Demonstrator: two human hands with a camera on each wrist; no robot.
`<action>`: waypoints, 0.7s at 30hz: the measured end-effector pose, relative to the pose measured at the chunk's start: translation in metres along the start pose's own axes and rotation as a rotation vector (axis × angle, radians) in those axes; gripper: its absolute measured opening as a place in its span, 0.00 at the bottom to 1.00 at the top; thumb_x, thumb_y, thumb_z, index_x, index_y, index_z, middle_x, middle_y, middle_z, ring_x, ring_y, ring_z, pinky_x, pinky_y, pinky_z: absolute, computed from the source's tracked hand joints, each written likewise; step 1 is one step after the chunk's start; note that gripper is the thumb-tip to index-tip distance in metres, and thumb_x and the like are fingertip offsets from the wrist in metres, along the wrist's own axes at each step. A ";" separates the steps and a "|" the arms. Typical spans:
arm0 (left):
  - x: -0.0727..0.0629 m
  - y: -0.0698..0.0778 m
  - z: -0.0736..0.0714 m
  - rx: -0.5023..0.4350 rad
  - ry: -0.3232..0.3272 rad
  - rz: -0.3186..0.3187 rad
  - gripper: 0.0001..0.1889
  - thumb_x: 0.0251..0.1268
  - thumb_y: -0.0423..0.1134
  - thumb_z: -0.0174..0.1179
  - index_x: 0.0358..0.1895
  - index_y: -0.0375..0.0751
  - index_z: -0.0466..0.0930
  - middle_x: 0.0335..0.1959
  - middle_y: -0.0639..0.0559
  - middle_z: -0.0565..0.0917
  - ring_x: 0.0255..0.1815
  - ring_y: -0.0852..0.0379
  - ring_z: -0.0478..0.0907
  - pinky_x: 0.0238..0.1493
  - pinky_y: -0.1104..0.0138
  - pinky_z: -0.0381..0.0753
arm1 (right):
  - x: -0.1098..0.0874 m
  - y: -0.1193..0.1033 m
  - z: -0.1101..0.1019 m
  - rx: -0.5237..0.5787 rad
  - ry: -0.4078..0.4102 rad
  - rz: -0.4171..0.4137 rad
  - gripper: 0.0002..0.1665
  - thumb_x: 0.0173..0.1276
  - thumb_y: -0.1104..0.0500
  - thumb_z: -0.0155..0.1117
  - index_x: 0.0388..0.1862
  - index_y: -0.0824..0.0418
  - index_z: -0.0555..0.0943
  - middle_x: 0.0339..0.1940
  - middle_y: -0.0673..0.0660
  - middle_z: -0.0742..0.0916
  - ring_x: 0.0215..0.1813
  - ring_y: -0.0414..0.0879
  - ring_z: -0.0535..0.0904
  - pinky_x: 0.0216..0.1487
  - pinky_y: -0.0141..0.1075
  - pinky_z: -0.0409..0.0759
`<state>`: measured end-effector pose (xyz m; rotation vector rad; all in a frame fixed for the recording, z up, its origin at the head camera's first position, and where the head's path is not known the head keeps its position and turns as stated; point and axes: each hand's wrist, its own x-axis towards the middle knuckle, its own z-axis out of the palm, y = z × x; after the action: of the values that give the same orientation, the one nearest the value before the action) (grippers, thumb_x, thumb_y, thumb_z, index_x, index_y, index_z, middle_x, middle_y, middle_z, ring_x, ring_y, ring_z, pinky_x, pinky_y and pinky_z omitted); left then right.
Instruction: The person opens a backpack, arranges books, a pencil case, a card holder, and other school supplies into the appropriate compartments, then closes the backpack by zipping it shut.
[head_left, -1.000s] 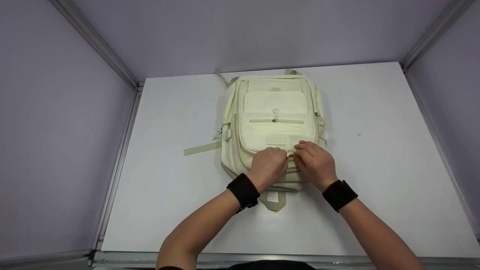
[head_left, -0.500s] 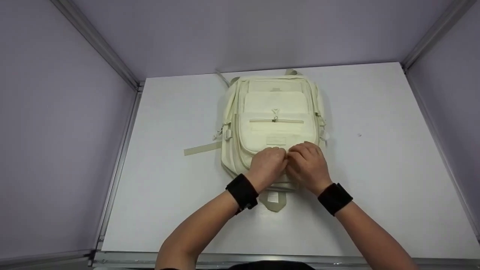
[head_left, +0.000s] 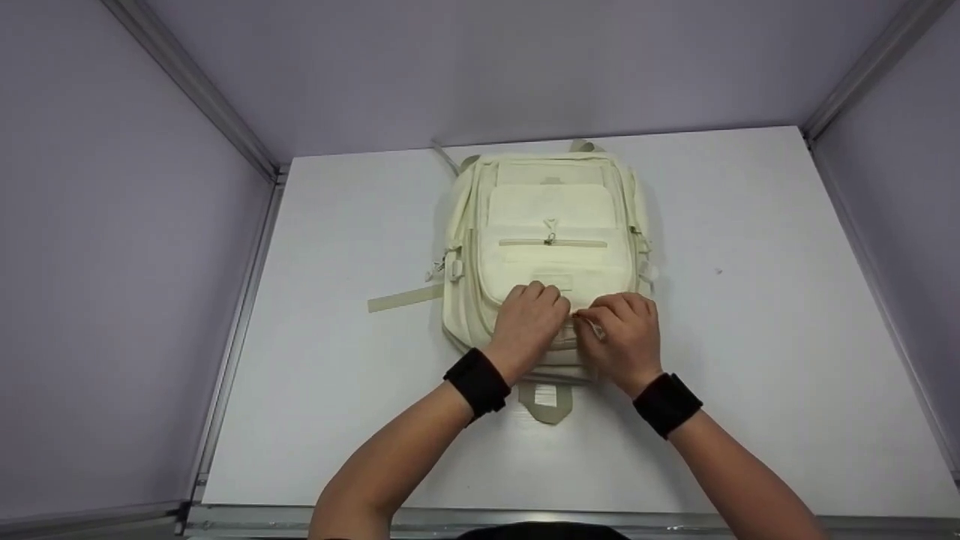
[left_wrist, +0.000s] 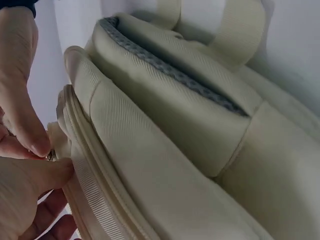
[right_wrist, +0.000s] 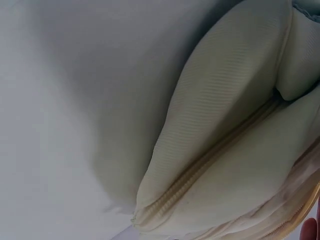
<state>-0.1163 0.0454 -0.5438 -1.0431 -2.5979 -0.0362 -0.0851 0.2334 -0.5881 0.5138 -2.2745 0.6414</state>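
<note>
A cream backpack (head_left: pixel 551 206) lies front side up, its bottom end toward the person. At the lower edge of its front pocket, my left hand (head_left: pixel 531 322) pinches the fabric, the thumb pressed on the edge in the left wrist view. Close beside it, my right hand (head_left: pixel 621 334) pinches a small metallic zipper pull (left_wrist: pixel 51 155), mostly covered by the fingertips. Zipper tracks (left_wrist: pixel 87 132) run along the layered pockets. Only a bit of fingers (right_wrist: pixel 309 229) shows at the corner of the right wrist view.
The backpack rests on a white table (head_left: pixel 360 420) enclosed by pale panels (head_left: pixel 135 262) on three sides. A loose strap (head_left: pixel 405 298) sticks out to the left, and a webbing loop (head_left: pixel 551 412) lies at the near end. A tiny scrap (head_left: pixel 718 271) sits on the right.
My right hand has moved slightly left and down, its fingers coming together beside the left hand. The left hand's knuckles have shifted a little up and left. The backpack stays in place.
</note>
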 end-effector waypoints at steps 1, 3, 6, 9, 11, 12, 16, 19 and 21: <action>0.001 -0.001 0.000 0.004 0.000 0.007 0.02 0.71 0.37 0.62 0.38 0.49 0.82 0.35 0.54 0.80 0.40 0.54 0.77 0.42 0.62 0.75 | 0.000 0.000 -0.001 0.003 -0.004 0.006 0.06 0.64 0.57 0.73 0.32 0.59 0.87 0.35 0.54 0.85 0.43 0.57 0.79 0.47 0.53 0.70; 0.002 -0.002 0.001 0.006 0.004 0.014 0.03 0.69 0.36 0.63 0.37 0.49 0.81 0.34 0.54 0.80 0.38 0.54 0.77 0.41 0.62 0.75 | 0.000 0.001 -0.003 0.011 -0.012 0.016 0.06 0.64 0.58 0.75 0.33 0.59 0.87 0.36 0.54 0.85 0.44 0.57 0.79 0.47 0.53 0.71; 0.003 -0.003 0.001 -0.006 0.023 0.015 0.04 0.67 0.34 0.64 0.37 0.49 0.80 0.33 0.54 0.80 0.37 0.54 0.76 0.39 0.62 0.74 | -0.001 0.006 -0.009 0.023 -0.013 0.037 0.05 0.62 0.60 0.76 0.33 0.60 0.86 0.37 0.56 0.85 0.44 0.57 0.79 0.45 0.53 0.71; 0.002 -0.004 0.000 -0.014 0.046 0.016 0.05 0.68 0.33 0.64 0.36 0.48 0.80 0.32 0.54 0.79 0.36 0.54 0.76 0.38 0.63 0.73 | -0.004 0.014 -0.017 0.031 -0.005 0.075 0.06 0.60 0.64 0.76 0.33 0.61 0.85 0.37 0.57 0.86 0.43 0.58 0.79 0.42 0.53 0.72; 0.001 -0.005 0.000 -0.020 0.056 0.016 0.06 0.67 0.32 0.64 0.35 0.48 0.80 0.31 0.54 0.79 0.35 0.54 0.76 0.37 0.64 0.73 | -0.006 0.021 -0.023 0.040 0.002 0.117 0.07 0.58 0.67 0.76 0.32 0.62 0.85 0.37 0.58 0.86 0.43 0.58 0.80 0.41 0.53 0.72; 0.001 -0.005 0.000 -0.021 0.058 0.015 0.06 0.67 0.31 0.64 0.35 0.48 0.80 0.31 0.54 0.79 0.34 0.55 0.75 0.36 0.64 0.73 | -0.007 0.025 -0.026 0.045 -0.002 0.141 0.07 0.58 0.68 0.76 0.33 0.62 0.85 0.38 0.57 0.86 0.44 0.58 0.80 0.41 0.53 0.72; 0.002 -0.005 -0.002 -0.024 0.042 0.009 0.06 0.66 0.30 0.64 0.35 0.48 0.80 0.31 0.54 0.79 0.34 0.54 0.76 0.36 0.64 0.72 | -0.009 0.042 -0.032 0.054 -0.027 0.231 0.05 0.61 0.67 0.76 0.35 0.62 0.86 0.38 0.58 0.87 0.44 0.57 0.82 0.43 0.52 0.74; 0.003 -0.003 -0.004 -0.023 0.021 0.005 0.06 0.66 0.30 0.63 0.36 0.48 0.81 0.31 0.54 0.80 0.35 0.54 0.76 0.36 0.63 0.73 | -0.007 0.052 -0.034 0.045 -0.043 0.289 0.05 0.64 0.65 0.75 0.37 0.62 0.87 0.39 0.59 0.87 0.43 0.57 0.84 0.44 0.51 0.77; 0.004 -0.002 -0.005 -0.021 0.006 0.002 0.06 0.68 0.31 0.61 0.36 0.48 0.81 0.31 0.54 0.80 0.35 0.54 0.76 0.36 0.63 0.73 | -0.006 0.056 -0.034 0.039 -0.055 0.323 0.05 0.65 0.64 0.75 0.38 0.62 0.86 0.39 0.58 0.88 0.41 0.55 0.84 0.42 0.49 0.78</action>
<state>-0.1188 0.0461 -0.5372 -1.0516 -2.5960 -0.0669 -0.0927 0.2989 -0.5876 0.1824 -2.4240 0.8396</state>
